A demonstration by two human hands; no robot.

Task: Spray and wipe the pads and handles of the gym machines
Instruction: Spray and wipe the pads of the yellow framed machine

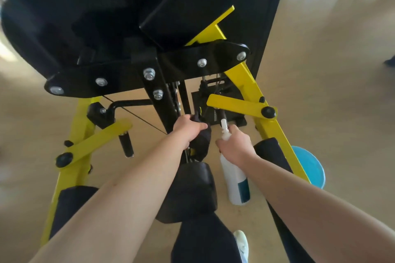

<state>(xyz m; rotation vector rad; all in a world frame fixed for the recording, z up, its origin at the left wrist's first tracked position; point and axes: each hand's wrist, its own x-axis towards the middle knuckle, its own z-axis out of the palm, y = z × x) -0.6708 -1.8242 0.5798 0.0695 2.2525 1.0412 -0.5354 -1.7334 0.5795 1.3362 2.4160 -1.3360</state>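
Note:
A yellow and black gym machine (269, 126) fills the view, its big black pads (85, 19) tilted overhead. My left hand (187, 129) grips a dark cloth (203, 141) low in the middle of the frame, just above a black seat pad (190, 192). My right hand (235, 144) holds a white spray bottle (236, 179) by its neck, nozzle (224, 127) pointing forward toward the machine's centre. A black handle (126, 144) hangs from the left yellow arm. Black roller pads sit at lower left (70, 207) and at right (270, 152).
A blue bucket (310, 166) stands on the beige floor right of the machine, behind the right yellow leg. My dark trouser leg (203, 241) and white shoe (242, 243) show at the bottom. A black upright (271, 17) rises behind the pads.

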